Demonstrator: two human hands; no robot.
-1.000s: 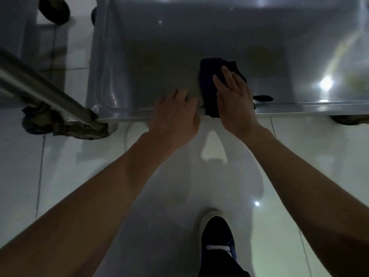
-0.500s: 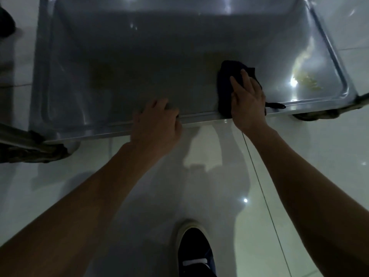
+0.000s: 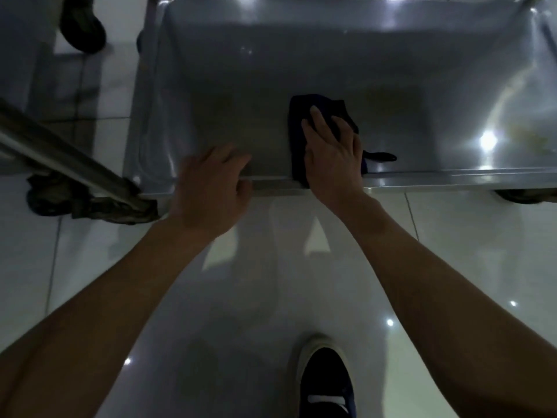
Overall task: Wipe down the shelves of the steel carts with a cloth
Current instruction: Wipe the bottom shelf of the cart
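A low steel cart shelf (image 3: 241,86) with a raised rim fills the upper part of the head view. A dark cloth (image 3: 297,116) lies on it near the front rim, hanging slightly over the edge. My right hand (image 3: 333,155) presses flat on the cloth, fingers spread forward. My left hand (image 3: 211,188) curls over the shelf's front rim to the left of the cloth. A yellowish smear (image 3: 530,134) shows on the shelf at the far right.
A slanted steel cart post (image 3: 60,152) runs to the shelf's front left corner, above a caster (image 3: 90,203). Another caster (image 3: 83,25) stands at the top left. The floor is glossy white tile. My dark shoe (image 3: 327,384) is at the bottom.
The view swung right, so the cart shifted right in frame and the steel post reappeared. My right hand with the cloth and my left hand stay at the front rim.
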